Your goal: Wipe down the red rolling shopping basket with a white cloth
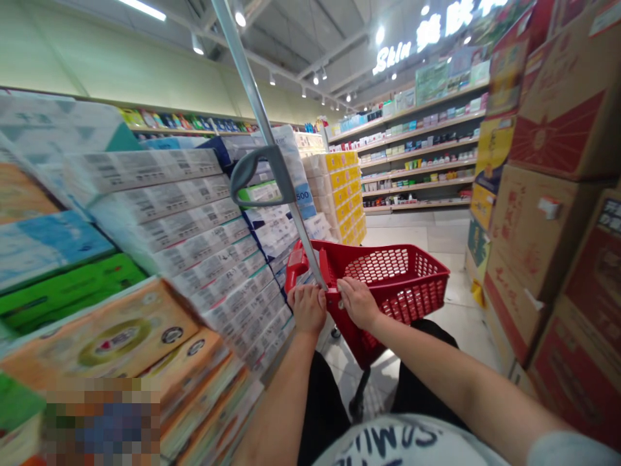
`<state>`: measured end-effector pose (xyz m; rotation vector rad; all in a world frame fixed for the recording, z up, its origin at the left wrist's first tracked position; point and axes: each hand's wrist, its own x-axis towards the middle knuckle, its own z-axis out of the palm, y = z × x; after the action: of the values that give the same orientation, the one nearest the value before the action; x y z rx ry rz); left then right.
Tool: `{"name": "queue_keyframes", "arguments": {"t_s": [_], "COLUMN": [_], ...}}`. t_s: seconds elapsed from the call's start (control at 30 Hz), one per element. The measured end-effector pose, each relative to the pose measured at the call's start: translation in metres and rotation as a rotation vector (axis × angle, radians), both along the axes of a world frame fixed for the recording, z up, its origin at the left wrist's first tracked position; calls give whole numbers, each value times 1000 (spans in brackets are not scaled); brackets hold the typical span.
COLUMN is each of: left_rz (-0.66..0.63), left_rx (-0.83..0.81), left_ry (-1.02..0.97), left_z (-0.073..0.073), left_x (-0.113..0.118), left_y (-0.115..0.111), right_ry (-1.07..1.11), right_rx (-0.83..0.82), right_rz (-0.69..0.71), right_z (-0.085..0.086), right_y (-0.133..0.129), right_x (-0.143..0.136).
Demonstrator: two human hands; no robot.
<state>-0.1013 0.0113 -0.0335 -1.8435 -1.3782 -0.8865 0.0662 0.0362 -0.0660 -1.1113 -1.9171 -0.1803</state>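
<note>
A red plastic shopping cart [412, 291] with a perforated basket stands in front of me, tilted in view. My left hand [308, 307] has its fingers curled over the cart's near rim, beside the foot of a metal pole [252, 84]. On the other side of the pole, my right hand [358, 303] grips the same rim, with its fingers bent over the edge. The pole rises from the cart and carries a grey plastic loop handle [264, 175]. Nothing shows inside the part of the basket that I can see.
Stacked white tissue packs [194, 220] and orange packs [121, 330] line the left side. Cardboard cartons [538, 239] rise close on the right. Yellow-and-white packs [347, 194] stand ahead, before long product shelves [422, 171]. Pale floor tiles [436, 226] run between.
</note>
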Motion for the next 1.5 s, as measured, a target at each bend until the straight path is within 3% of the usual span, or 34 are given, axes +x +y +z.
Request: {"name": "queue_keyframes", "arguments": {"t_s": [0.1,0.2,0.37,0.47,0.57,0.9,1.03,1.13,1.2,1.33,1.4,1.5], "left_rz": [4,10,-3,-7,-16,4,20,39,53,66,61,45], "left_rx": [14,27,48,52,33,68,90,112,113,116,138,148], "left_ry": [-1,-9,-6,-6,-3,-13,-11,-9,6,29,28,30], "left_z": [-1,-2,-2,-2,-2,-5,-5,-4,-3,-2,-3,-6], "left_x": [-1,-2,-3,-4,-5,-12,-18,-26,-32,-46,-52,-59], "left_y": [0,1,3,3,4,9,19,33,42,59,65,73], "right_ry": [-85,-202,-172,71,313,114,121,281,383,342,276,215], "right_rx": [182,242,116,-4,9,136,118,-7,-179,-486,-451,-304], "right_rz": [56,117,243,318,299,261,297,325,384,533,480,356], "right_z": [-27,-35,-12,6,15,-9,-9,4,20,42,37,11], "right_y": [-9,-7,10,15,13,8,13,20,27,46,54,62], "right_x": [9,24,35,33,26,-1,-5,-14,-18,-21,-27,-44]}}
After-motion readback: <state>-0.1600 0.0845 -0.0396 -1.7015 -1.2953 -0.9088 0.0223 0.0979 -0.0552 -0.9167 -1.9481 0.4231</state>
